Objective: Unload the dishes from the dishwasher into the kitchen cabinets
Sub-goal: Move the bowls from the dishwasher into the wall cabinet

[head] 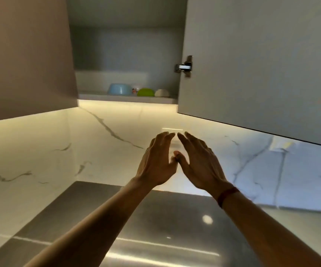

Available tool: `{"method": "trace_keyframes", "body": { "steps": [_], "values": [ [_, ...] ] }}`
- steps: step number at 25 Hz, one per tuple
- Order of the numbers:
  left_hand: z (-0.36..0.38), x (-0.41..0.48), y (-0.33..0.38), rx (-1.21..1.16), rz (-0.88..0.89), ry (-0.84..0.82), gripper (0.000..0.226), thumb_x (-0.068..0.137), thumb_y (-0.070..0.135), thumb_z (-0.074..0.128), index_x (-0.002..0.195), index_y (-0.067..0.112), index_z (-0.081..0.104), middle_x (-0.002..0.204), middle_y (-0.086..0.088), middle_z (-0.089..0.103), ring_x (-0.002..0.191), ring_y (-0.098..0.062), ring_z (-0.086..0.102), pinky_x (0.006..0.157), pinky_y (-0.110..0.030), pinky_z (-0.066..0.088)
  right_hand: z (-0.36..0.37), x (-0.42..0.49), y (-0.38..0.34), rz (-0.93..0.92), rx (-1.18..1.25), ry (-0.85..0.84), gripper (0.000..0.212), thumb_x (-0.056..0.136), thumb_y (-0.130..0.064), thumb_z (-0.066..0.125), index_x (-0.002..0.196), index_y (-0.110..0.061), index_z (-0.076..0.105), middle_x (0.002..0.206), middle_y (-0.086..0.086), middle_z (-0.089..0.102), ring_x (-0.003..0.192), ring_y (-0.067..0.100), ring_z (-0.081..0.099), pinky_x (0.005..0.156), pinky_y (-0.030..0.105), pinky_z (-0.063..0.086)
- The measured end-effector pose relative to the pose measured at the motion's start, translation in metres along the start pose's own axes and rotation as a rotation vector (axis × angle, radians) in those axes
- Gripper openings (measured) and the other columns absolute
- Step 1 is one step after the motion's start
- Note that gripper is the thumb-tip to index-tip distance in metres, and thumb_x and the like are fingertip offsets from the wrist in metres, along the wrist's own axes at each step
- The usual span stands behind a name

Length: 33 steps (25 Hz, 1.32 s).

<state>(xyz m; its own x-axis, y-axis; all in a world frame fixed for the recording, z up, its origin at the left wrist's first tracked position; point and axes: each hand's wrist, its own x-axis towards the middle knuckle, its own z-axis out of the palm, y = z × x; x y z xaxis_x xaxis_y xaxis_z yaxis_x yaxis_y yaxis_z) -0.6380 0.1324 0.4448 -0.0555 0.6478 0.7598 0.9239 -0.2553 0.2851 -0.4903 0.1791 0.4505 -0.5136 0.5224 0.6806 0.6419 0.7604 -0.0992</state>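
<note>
The upper cabinet [128, 98] stands open above the counter. On its bottom shelf sit a light blue bowl [119, 89], a small patterned item [135, 90], a green bowl [146, 92] and a white bowl [162, 92], all apparently upside down. Below the shelf my left hand [158, 160] and my right hand [198, 160] are raised side by side, palms facing each other. Their fingers are straight, the fingertips almost meet and the thumbs touch. I see nothing plainly held between them. The dishwasher is out of view.
The open cabinet door [252, 64] with a metal hinge [184, 66] juts out at the right, above my right hand. A closed cabinet [24, 54] is at the left. The marble backsplash [40, 147] is lit from above, and a steel counter [155, 228] lies below.
</note>
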Motion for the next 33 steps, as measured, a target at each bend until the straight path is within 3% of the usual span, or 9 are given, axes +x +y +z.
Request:
{"method": "trace_keyframes", "body": {
  "steps": [3,5,8,19,22,27,33],
  "values": [
    [0.038,-0.031,0.039,-0.062,0.014,-0.087,0.069,0.086,0.023,0.062,0.148,0.013,0.032,0.154,-0.010,0.033,0.140,-0.029,0.035,0.110,-0.042,0.039,-0.021,-0.063,0.033,0.100,-0.042,-0.067,0.063,0.097,-0.056,0.024,0.150,-0.024,0.029,0.155,0.005,0.033,0.141,0.024,0.034,0.109,0.037,0.034],
    [0.066,-0.053,0.077,-0.116,0.038,-0.154,0.073,0.086,0.025,0.060,0.150,0.015,0.026,0.158,-0.007,0.024,0.144,-0.024,0.025,0.114,-0.035,0.029,-0.045,-0.113,0.062,0.182,-0.079,-0.085,0.064,0.097,-0.058,0.022,0.152,-0.026,0.022,0.159,0.002,0.023,0.146,0.020,0.021,0.113,0.034,0.024],
    [0.103,-0.093,0.151,-0.233,0.059,-0.257,0.075,0.087,0.025,0.061,0.151,0.018,0.023,0.159,-0.004,0.018,0.145,-0.021,0.021,0.115,-0.032,0.025,-0.089,-0.197,0.104,0.322,-0.127,-0.088,0.064,0.098,-0.057,0.023,0.153,-0.028,0.014,0.161,-0.002,0.012,0.148,0.016,0.009,0.116,0.036,0.021],
    [0.196,-0.288,0.413,-0.511,0.159,-0.737,0.078,0.085,0.021,0.066,0.150,0.019,0.023,0.159,-0.004,0.019,0.146,-0.021,0.019,0.118,-0.038,0.025,-0.207,-0.554,0.140,0.875,-0.149,-0.257,0.063,0.100,-0.055,0.022,0.154,-0.026,0.009,0.162,0.002,0.006,0.149,0.020,0.004,0.121,0.042,0.013],
    [0.207,-0.335,0.470,-0.590,0.134,-0.851,0.078,0.085,0.019,0.065,0.150,0.019,0.022,0.157,-0.002,0.022,0.144,-0.019,0.021,0.115,-0.026,0.021,-0.221,-0.635,0.135,0.994,-0.164,-0.265,0.062,0.100,-0.057,0.021,0.154,-0.027,0.008,0.162,0.001,0.004,0.149,0.019,0.004,0.120,0.041,0.011],
    [0.228,-0.385,0.525,-0.660,0.080,-1.042,0.083,0.086,0.028,0.065,0.151,0.028,0.014,0.158,0.003,0.019,0.144,-0.016,0.021,0.115,-0.040,0.029,-0.221,-0.709,0.132,1.144,-0.120,-0.282,0.062,0.100,-0.057,0.019,0.153,-0.026,0.009,0.161,0.003,0.011,0.149,0.021,0.009,0.121,0.043,0.017],
    [0.302,-0.386,0.550,-0.683,0.083,-1.140,0.079,0.089,0.026,0.063,0.151,0.027,0.014,0.156,0.003,0.020,0.140,-0.015,0.026,0.104,-0.027,0.026,-0.212,-0.737,0.167,1.335,-0.108,-0.224,0.062,0.100,-0.055,0.022,0.153,-0.027,0.008,0.161,-0.001,0.010,0.148,0.018,0.010,0.118,0.035,0.013]
  ]
}}
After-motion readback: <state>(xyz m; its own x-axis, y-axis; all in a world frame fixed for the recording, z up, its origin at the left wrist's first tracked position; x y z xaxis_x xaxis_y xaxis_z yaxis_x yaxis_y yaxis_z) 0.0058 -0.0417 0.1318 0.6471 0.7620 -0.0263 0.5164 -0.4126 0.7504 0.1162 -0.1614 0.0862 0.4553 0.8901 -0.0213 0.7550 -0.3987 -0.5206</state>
